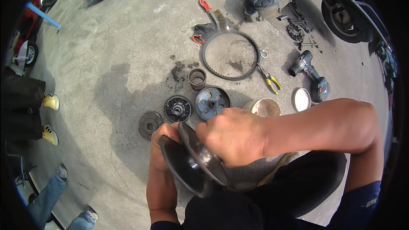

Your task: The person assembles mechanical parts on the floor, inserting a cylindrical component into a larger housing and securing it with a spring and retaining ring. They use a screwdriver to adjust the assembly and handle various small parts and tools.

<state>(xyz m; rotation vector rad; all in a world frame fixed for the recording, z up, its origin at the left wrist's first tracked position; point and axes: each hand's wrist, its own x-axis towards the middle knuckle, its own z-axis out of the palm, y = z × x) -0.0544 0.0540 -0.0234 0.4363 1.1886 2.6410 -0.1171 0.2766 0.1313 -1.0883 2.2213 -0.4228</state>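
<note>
Between my hands is a metal pulley made of two dark sheave discs (180, 162) on a shiny shaft, tilted above my lap. My left hand (161, 138) grips the left disc by its upper rim, its fingers partly hidden behind it. Curled against the face of the right disc is my right hand (232, 136); its fingertips are out of sight. On the concrete just beyond lie a flat grey disc (147, 119), a finned round variator part (178, 108), and a clutch bell (208, 102) with round holes. A coil spring (197, 79) stands behind them.
A toothed drive belt (205, 61) lies further off, near yellow-handled pliers (271, 83). To the right are a cordless drill (313, 74), a round tub (277, 104) and its white lid (302, 99). A dark engine cover (262, 0) and wheel (341, 17) are at far right. People's feet (50, 101) are left.
</note>
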